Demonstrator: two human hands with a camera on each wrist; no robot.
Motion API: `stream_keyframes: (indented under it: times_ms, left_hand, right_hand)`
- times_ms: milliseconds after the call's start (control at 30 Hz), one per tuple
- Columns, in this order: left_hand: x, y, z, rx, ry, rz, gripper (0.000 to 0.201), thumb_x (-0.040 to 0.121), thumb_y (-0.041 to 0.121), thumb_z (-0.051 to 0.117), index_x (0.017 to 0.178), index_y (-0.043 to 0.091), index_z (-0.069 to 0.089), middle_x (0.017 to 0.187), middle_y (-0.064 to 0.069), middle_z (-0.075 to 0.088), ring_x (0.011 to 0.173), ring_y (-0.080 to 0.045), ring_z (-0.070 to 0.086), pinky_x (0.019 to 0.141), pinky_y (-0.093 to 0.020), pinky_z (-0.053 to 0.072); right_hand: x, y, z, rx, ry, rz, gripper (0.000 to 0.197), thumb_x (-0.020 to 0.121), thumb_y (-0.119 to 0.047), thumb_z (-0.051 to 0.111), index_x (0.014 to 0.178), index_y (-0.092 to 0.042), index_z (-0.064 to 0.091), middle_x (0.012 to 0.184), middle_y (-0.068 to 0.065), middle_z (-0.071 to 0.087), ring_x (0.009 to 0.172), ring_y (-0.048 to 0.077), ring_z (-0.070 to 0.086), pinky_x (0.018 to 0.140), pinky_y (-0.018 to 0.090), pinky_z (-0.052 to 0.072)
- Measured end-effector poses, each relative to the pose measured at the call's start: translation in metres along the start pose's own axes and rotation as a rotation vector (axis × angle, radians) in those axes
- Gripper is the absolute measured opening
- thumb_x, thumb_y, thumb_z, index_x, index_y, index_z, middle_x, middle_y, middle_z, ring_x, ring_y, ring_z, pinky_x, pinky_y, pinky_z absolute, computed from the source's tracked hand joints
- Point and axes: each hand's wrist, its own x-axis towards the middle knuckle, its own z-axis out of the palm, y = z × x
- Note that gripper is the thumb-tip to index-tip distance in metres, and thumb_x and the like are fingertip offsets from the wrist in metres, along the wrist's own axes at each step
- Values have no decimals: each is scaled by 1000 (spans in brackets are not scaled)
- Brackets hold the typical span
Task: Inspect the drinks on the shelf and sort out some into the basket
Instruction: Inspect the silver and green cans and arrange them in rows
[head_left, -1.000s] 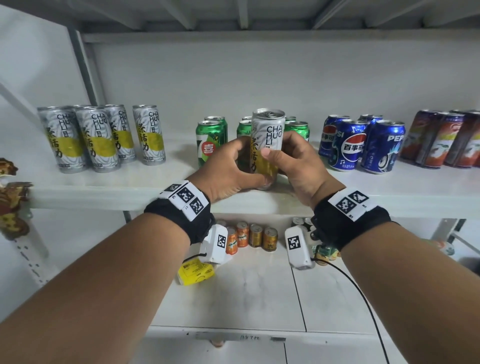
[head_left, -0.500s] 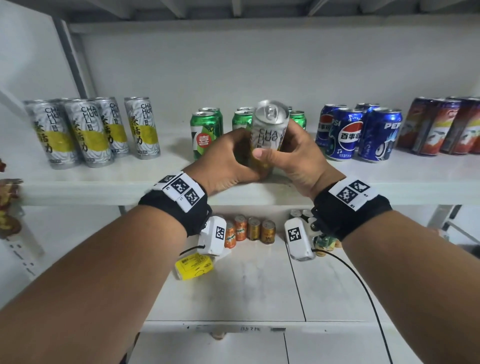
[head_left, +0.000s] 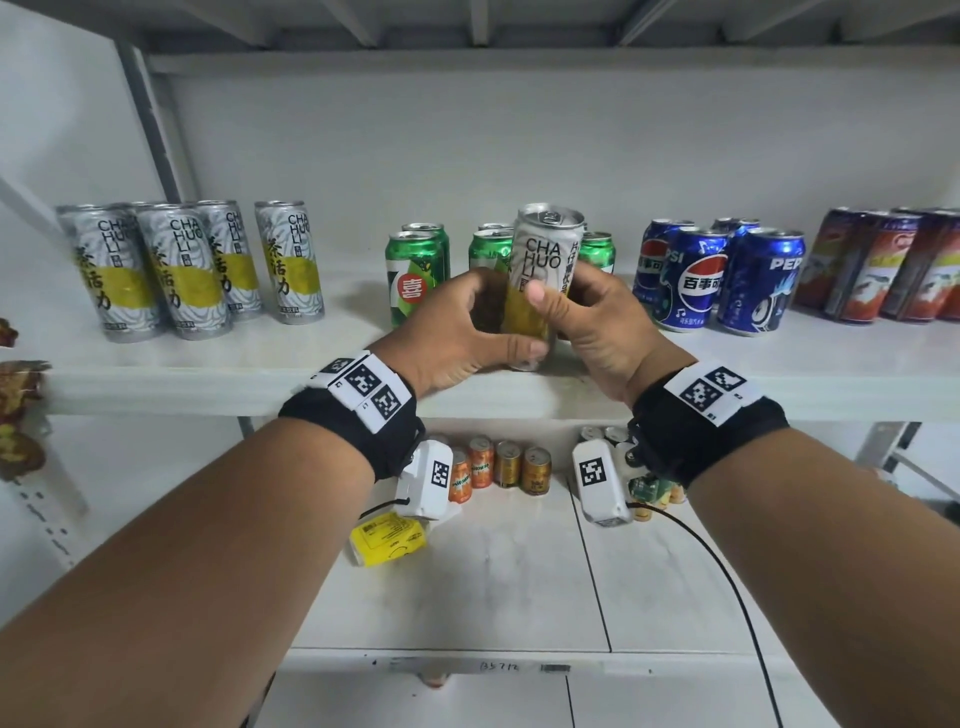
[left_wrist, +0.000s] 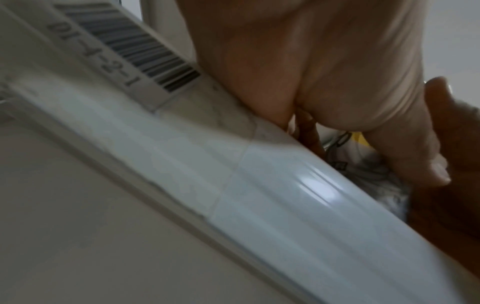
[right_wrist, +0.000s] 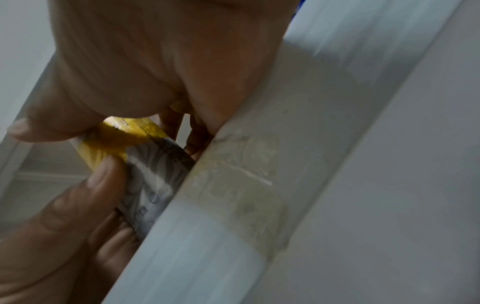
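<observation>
Both hands hold one tall silver-and-yellow tea can (head_left: 540, 270) at the front edge of the white shelf (head_left: 779, 364), its top tipped toward me. My left hand (head_left: 457, 332) curls round its lower left side, thumb across the base. My right hand (head_left: 587, 317) grips its right side, thumb on the yellow band. In the right wrist view the can (right_wrist: 153, 164) shows between both thumbs above the shelf lip (right_wrist: 233, 185). The left wrist view shows my palm (left_wrist: 324, 72) and a sliver of the can (left_wrist: 369, 170) behind the shelf lip. No basket is in view.
On the same shelf stand several matching tea cans (head_left: 182, 270) at left, green cans (head_left: 415, 270) behind my hands, blue Pepsi cans (head_left: 727, 275) and red-brown cans (head_left: 893, 265) at right. The lower shelf holds small orange and gold cans (head_left: 498, 462) and a yellow packet (head_left: 387, 538).
The can has been turned and tilted in both hands, its top leaning toward me and a different side of the label facing out. The camera view shifted slightly.
</observation>
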Motion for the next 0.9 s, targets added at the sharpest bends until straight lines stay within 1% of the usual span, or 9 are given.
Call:
stream_keyframes:
  times_ms: [67,133,233,300,367,500,600,733,900]
  left_hand:
    - [0,-1,0,-35,9,4,82,60,49,105,129,24,67,124,2,79,119,-20,75,102,-52,61]
    - [1,-4,0,-88,14,3,73,63,43,105,124,23,69,121,-2,80,116,-24,77,99,-54,63]
    - [2,-4,1,-146,5,-20,61,70,32,97,123,21,70,122,-6,80,118,-30,76,101,-60,61]
    - [2,-2,3,-116,-32,-20,57,74,35,91,125,25,70,126,-7,79,122,-31,74,107,-59,57]
    - [2,0,5,-99,-64,-31,63,75,38,92,132,24,68,129,-7,77,125,-30,72,110,-58,55]
    - [1,4,6,-7,-88,-34,82,68,50,101,138,24,67,127,1,79,122,-19,74,108,-50,58]
    - [2,3,4,-16,-74,-28,81,69,37,103,138,20,65,127,0,79,121,-20,75,107,-50,59]
    - [1,1,1,-147,-33,-31,82,65,25,101,137,10,63,129,-10,77,120,-31,75,102,-55,61]
    - [0,2,1,-213,-75,-56,63,75,29,88,132,16,67,125,-10,79,118,-32,76,97,-46,63]
  right_hand:
    - [3,2,-2,3,12,-13,46,87,-40,83,123,-15,73,121,9,77,111,34,74,83,50,63]
    - [5,5,-3,6,25,-19,41,90,-30,75,125,-9,71,122,13,75,116,38,70,97,57,58]
    - [8,6,-1,13,45,-8,44,84,-17,69,124,1,67,114,17,71,105,35,66,104,64,49]
    - [7,5,-1,6,46,-12,48,82,-13,68,127,2,63,112,14,71,103,31,66,100,59,53]
    - [6,4,-2,6,35,-19,50,82,-10,70,130,-2,61,114,10,72,103,28,68,92,47,59]
    - [5,5,-3,-42,26,-19,36,92,-1,75,126,2,63,118,19,73,100,28,72,83,37,60]
    - [5,4,-2,-60,38,3,36,91,-6,77,123,3,62,118,25,72,93,24,72,74,29,58]
    - [5,4,0,1,70,29,53,87,-16,82,127,7,55,118,24,71,96,33,69,79,40,55]
    - [7,2,-1,21,67,24,34,86,-20,65,117,-8,65,106,19,66,92,35,56,83,50,47]
